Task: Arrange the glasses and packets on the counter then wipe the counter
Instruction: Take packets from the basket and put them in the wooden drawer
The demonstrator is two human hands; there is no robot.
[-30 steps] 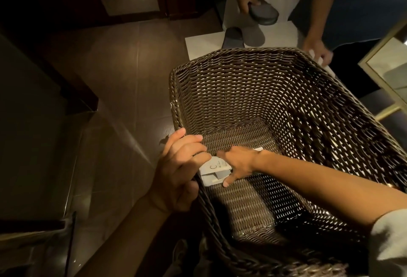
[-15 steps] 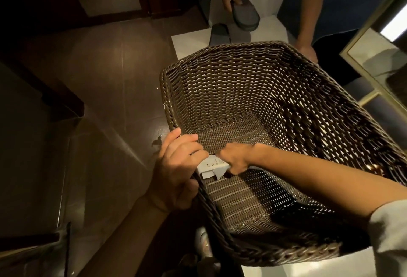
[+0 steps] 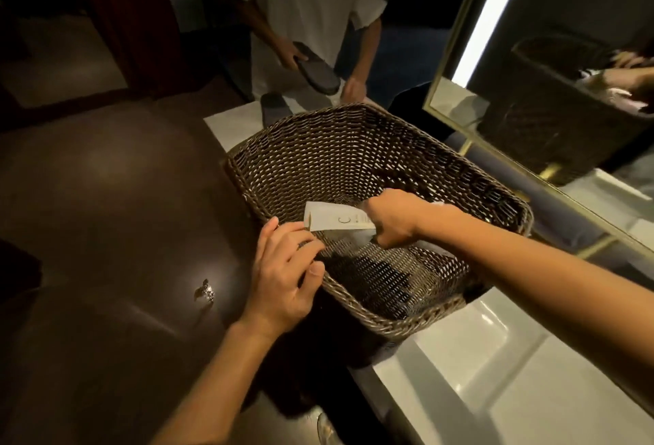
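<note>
A dark brown wicker basket (image 3: 354,133) stands on the white counter (image 3: 531,391), partly over its left edge. My right hand (image 3: 393,219) is closed around white paper packets (image 3: 332,219) and holds them above the basket's inside, near its left wall. My left hand (image 3: 283,278) rests on the basket's near-left rim with fingers curled and loose; it holds nothing. No glasses show clearly, apart from a faint rim at the bottom edge.
Another person in a white T-shirt (image 3: 300,2) stands beyond the basket holding a dark slipper (image 3: 315,73); a second slipper (image 3: 274,108) lies on the counter. A gold-framed mirror (image 3: 552,90) runs along the right. Dark glossy floor (image 3: 106,214) lies on the left.
My right hand has lifted the packets from the basket floor up and to the right. My left hand let go of them and stays at the rim. The view swung right, revealing mirror and counter.
</note>
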